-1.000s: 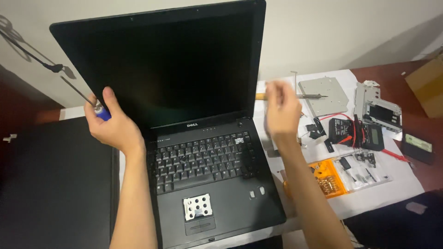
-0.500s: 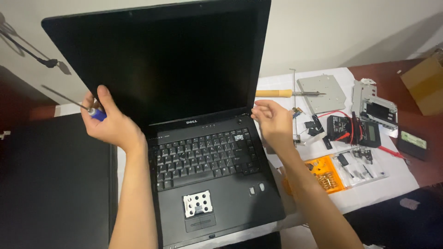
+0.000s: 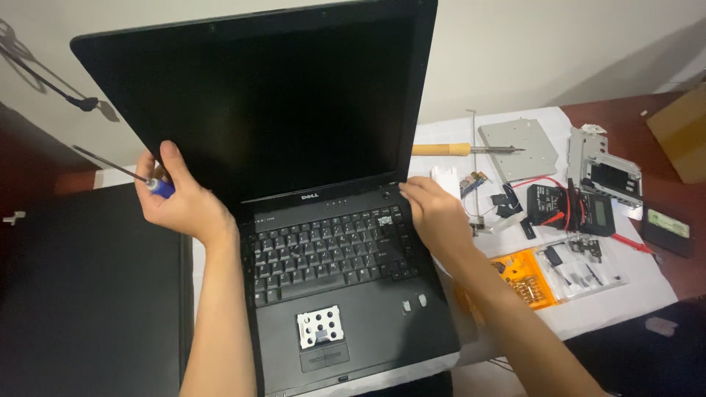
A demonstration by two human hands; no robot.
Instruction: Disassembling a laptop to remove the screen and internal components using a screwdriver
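Observation:
An open black laptop [image 3: 346,323] stands in front of me with its dark screen [image 3: 265,103] upright. My left hand [image 3: 180,202] grips the left edge of the screen lid and also holds a small screwdriver [image 3: 121,170] with a blue handle, its shaft pointing up left. My right hand [image 3: 434,213] rests on the laptop's right side by the hinge, fingers on the base's back corner. A small perforated metal plate [image 3: 320,327] lies on the palm rest above the touchpad.
A white cloth [image 3: 632,294] covers the table at right, strewn with a wooden-handled tool [image 3: 441,149], a grey metal plate [image 3: 518,149], a metal bracket [image 3: 603,169], black parts with red wires [image 3: 559,206] and orange and clear bags [image 3: 526,279]. A black slab [image 3: 81,294] lies left.
My right hand has come down from in front of the screen to the laptop's right hinge corner. The lid has tilted a little further back. My left hand stays on the lid.

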